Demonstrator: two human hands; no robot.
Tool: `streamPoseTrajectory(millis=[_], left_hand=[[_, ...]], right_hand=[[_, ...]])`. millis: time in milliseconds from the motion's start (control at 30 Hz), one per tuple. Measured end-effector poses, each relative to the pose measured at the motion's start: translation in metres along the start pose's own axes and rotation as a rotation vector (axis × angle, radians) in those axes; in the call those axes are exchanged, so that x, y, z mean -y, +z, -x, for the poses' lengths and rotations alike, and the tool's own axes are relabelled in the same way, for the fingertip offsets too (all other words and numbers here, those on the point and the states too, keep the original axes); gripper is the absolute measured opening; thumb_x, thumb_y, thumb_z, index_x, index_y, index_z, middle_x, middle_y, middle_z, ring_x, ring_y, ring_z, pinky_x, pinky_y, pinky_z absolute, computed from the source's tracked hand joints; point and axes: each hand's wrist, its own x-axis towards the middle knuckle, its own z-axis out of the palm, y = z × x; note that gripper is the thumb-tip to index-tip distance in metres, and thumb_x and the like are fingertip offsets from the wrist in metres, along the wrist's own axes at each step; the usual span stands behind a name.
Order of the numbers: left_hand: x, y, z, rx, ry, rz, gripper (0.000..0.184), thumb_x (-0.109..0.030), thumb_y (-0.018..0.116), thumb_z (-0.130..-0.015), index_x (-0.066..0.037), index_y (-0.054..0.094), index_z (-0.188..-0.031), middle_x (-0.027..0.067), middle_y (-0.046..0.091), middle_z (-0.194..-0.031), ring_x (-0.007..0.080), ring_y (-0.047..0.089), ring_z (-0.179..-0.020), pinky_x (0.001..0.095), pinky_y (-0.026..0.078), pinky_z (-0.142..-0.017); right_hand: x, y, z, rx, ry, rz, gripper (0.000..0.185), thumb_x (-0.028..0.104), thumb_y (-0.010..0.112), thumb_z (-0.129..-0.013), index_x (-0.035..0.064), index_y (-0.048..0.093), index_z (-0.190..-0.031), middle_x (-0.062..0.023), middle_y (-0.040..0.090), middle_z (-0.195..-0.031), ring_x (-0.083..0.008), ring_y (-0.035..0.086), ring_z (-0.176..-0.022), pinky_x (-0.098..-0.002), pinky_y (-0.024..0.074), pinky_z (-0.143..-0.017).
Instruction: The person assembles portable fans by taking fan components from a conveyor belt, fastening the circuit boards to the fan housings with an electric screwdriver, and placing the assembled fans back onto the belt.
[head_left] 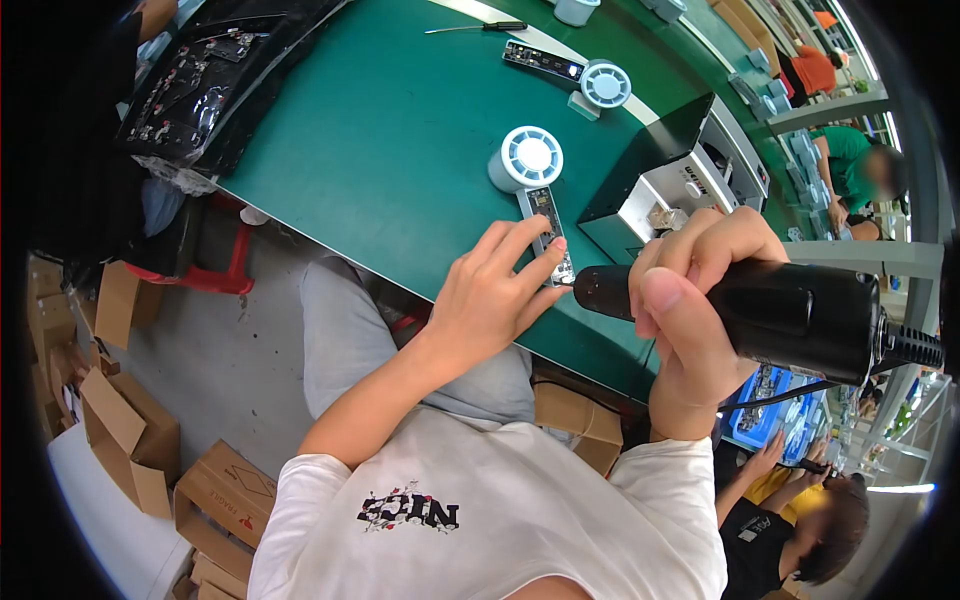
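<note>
On the green table (pixel 350 130) lies a pale blue handheld fan (pixel 532 160) with a round slotted head and an open handle showing a circuit board (pixel 543 212). My left hand (pixel 492 285) rests over the handle, fingertips pressing on the board. Wrapped in my right hand (pixel 700 300) is a black electric screwdriver (pixel 790 315), held sideways, its tip at the handle's lower end. Whether a screw sits under the tip is too small to tell.
A second fan (pixel 605 84) and a screwdriver (pixel 505 26) lie farther back. Right of the fan stands a black-and-silver machine (pixel 665 180). A black bag of boards (pixel 205 85) is at left. Co-workers (pixel 775 530) sit at right. Cardboard boxes (pixel 125 440) stand on the floor.
</note>
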Motion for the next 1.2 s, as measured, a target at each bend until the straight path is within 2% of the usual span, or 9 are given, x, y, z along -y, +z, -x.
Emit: streamPoseTrajectory(millis=[233, 367, 467, 633, 733, 833, 1033, 1167, 1200], left_hand=[[0.002, -0.002, 0.000, 0.033, 0.043, -0.039, 0.039, -0.015, 0.080, -0.074, -0.002, 0.066, -0.109, 0.0113, 0.056, -0.117, 0.0284, 0.059, -0.093, 0.0376, 0.055, -0.066], [0.001, 0.003, 0.000, 0.017, 0.027, -0.030, 0.040, -0.013, 0.079, -0.073, -0.002, 0.066, -0.110, 0.0108, 0.057, -0.117, 0.0281, 0.060, -0.092, 0.0369, 0.055, -0.065], [-0.004, 0.001, -0.002, 0.028, -0.020, -0.021, 0.044, -0.007, 0.081, -0.069, -0.007, 0.069, -0.112, 0.0119, 0.058, -0.118, 0.0257, 0.062, -0.088, 0.0365, 0.055, -0.071], [-0.007, 0.004, -0.003, 0.061, -0.047, -0.050, 0.049, -0.008, 0.080, -0.069, -0.012, 0.070, -0.117, 0.0119, 0.058, -0.119, 0.0259, 0.062, -0.090, 0.0363, 0.055, -0.074], [-0.007, 0.005, -0.003, 0.062, -0.038, -0.059, 0.048, -0.007, 0.080, -0.069, -0.011, 0.070, -0.116, 0.0124, 0.058, -0.119, 0.0263, 0.062, -0.091, 0.0363, 0.055, -0.076], [-0.006, 0.005, -0.003, 0.056, -0.036, -0.056, 0.048, -0.006, 0.080, -0.069, -0.010, 0.070, -0.116, 0.0133, 0.058, -0.119, 0.0270, 0.061, -0.092, 0.0366, 0.055, -0.078], [-0.004, 0.003, -0.005, 0.019, -0.047, -0.078, 0.049, -0.004, 0.078, -0.071, -0.010, 0.068, -0.119, 0.0148, 0.056, -0.121, 0.0306, 0.060, -0.098, 0.0388, 0.053, -0.082], [-0.001, 0.004, -0.004, -0.003, -0.086, -0.065, 0.050, -0.001, 0.077, -0.073, -0.010, 0.067, -0.121, 0.0144, 0.056, -0.123, 0.0317, 0.059, -0.101, 0.0395, 0.052, -0.083], [-0.001, 0.004, -0.003, -0.002, -0.087, -0.060, 0.050, -0.001, 0.076, -0.073, -0.010, 0.067, -0.121, 0.0142, 0.056, -0.124, 0.0317, 0.059, -0.101, 0.0396, 0.052, -0.083]], right_hand=[[0.001, -0.011, -0.004, 0.174, -0.119, 0.073, 0.022, -0.004, 0.070, -0.079, 0.0026, 0.050, -0.085, -0.0077, 0.052, -0.070, -0.0124, 0.049, -0.052, -0.0250, 0.0423, -0.049], [0.033, -0.041, -0.010, -0.180, -0.095, -0.248, 0.014, -0.002, 0.067, -0.082, 0.0027, 0.056, -0.089, -0.0090, 0.057, -0.071, -0.0128, 0.049, -0.054, -0.0279, 0.0423, -0.053], [0.037, -0.076, -0.014, -0.454, -0.262, -0.010, 0.011, -0.001, 0.064, -0.084, -0.0006, 0.055, -0.091, -0.0101, 0.053, -0.069, -0.0144, 0.045, -0.052, -0.0289, 0.0394, -0.053], [0.025, -0.086, -0.022, -0.526, -0.206, -0.039, 0.012, -0.002, 0.071, -0.079, -0.0038, 0.060, -0.083, -0.0103, 0.055, -0.072, -0.0177, 0.051, -0.050, -0.0283, 0.0391, -0.049], [0.019, -0.069, -0.028, -0.570, -0.097, 0.068, 0.012, 0.001, 0.067, -0.082, -0.0002, 0.056, -0.079, -0.0083, 0.049, -0.068, -0.0154, 0.045, -0.054, -0.0301, 0.0372, -0.056], [0.021, -0.073, -0.026, -0.514, -0.106, -0.010, 0.020, -0.001, 0.076, -0.074, -0.0027, 0.057, -0.079, -0.0102, 0.055, -0.068, -0.0179, 0.051, -0.049, -0.0284, 0.0399, -0.049], [0.025, -0.053, -0.019, -0.432, -0.036, -0.036, 0.022, 0.000, 0.074, -0.075, -0.0009, 0.053, -0.079, -0.0108, 0.055, -0.065, -0.0166, 0.051, -0.048, -0.0285, 0.0402, -0.049], [0.016, -0.022, -0.014, -0.351, -0.035, -0.105, 0.021, -0.001, 0.071, -0.081, 0.0021, 0.051, -0.085, -0.0083, 0.057, -0.067, -0.0145, 0.054, -0.053, -0.0264, 0.0424, -0.052], [0.021, -0.009, -0.013, -0.401, 0.034, 0.071, 0.015, -0.002, 0.061, -0.082, 0.0013, 0.048, -0.088, -0.0085, 0.049, -0.067, -0.0145, 0.044, -0.052, -0.0310, 0.0400, -0.056]])
